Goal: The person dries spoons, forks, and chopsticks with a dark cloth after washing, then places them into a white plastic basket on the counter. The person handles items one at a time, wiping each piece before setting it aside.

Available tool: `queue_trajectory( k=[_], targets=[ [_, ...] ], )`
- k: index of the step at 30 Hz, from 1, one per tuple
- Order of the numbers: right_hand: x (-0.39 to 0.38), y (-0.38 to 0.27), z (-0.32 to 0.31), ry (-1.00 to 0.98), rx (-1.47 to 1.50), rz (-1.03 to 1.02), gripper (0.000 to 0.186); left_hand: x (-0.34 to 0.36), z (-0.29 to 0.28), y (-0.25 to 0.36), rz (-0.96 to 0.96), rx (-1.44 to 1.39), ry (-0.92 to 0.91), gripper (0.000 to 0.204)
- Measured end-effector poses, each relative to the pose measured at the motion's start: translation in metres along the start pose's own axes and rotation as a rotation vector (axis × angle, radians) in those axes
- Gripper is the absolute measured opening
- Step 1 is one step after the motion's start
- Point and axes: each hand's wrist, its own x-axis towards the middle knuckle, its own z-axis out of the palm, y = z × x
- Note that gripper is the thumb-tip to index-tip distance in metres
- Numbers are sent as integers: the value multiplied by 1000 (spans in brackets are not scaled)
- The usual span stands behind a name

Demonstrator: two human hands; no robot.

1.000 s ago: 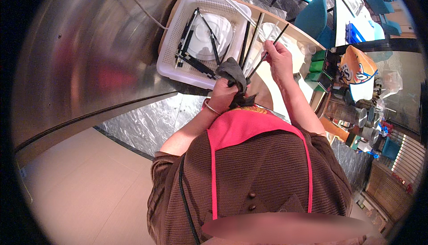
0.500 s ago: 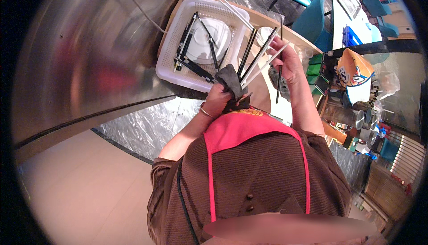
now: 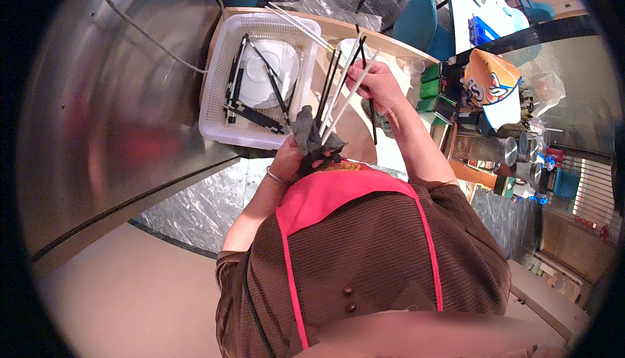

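My left hand (image 3: 288, 157) is closed round a crumpled dark grey cloth (image 3: 306, 131) in front of the red apron bib. Several black and white chopsticks (image 3: 330, 91) fan upward out of that cloth. My right hand (image 3: 379, 85) is pinched beside the upper part of the bundle, with a black chopstick (image 3: 372, 120) running down past its palm. Part of that chopstick is hidden by the fingers. To the left stands a white perforated plastic basket (image 3: 209, 100). White plates (image 3: 263, 71) lie in it, with several black chopsticks (image 3: 257, 118) along the sides and on top.
A pale wooden counter (image 3: 390, 52) carries the basket, a white dish and drinking glasses (image 3: 413, 66). Green boxes (image 3: 430, 89) and an orange-and-white bag (image 3: 491, 87) are at the right. A steel panel (image 3: 130, 97) rises at the left. Blue chairs (image 3: 416, 16) stand beyond.
The whole view has shifted, so the basket appears further left. My right hand's fingers have closed in nearer to the chopstick bundle, and its black chopstick now tilts the other way.
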Motion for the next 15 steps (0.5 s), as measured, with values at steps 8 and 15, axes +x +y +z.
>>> queue_trajectory(
  k=[8,15],
  targets=[
    [22,-46,-51,554,272,-287,19,1,-3,-8,31,32,116,17],
    [-21,-2,-16,138,-297,-84,29,18,-11,-15,190,-265,-14,24]
  ],
)
